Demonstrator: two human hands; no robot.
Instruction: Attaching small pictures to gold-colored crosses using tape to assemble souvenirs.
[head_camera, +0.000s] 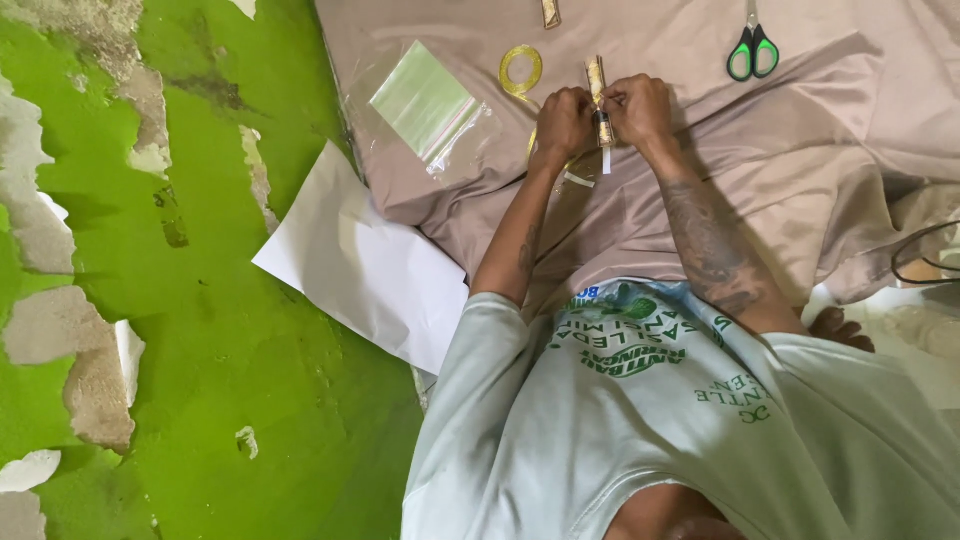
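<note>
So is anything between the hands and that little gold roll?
No. Both the left hand and the right hand already grip the gold roll directly, above the cloth. The gold ribbon, the plastic bag and the scissors all lie off to the sides.

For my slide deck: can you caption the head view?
Both hands, left hand and right hand, pinch a slim gold-wrapped stick over beige cloth, green-handled scissors nearby.

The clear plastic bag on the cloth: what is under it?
Under the clear plastic bag the beige cloth shows through. A pale green sheet lies inside. The floor below the cloth is covered.
</note>
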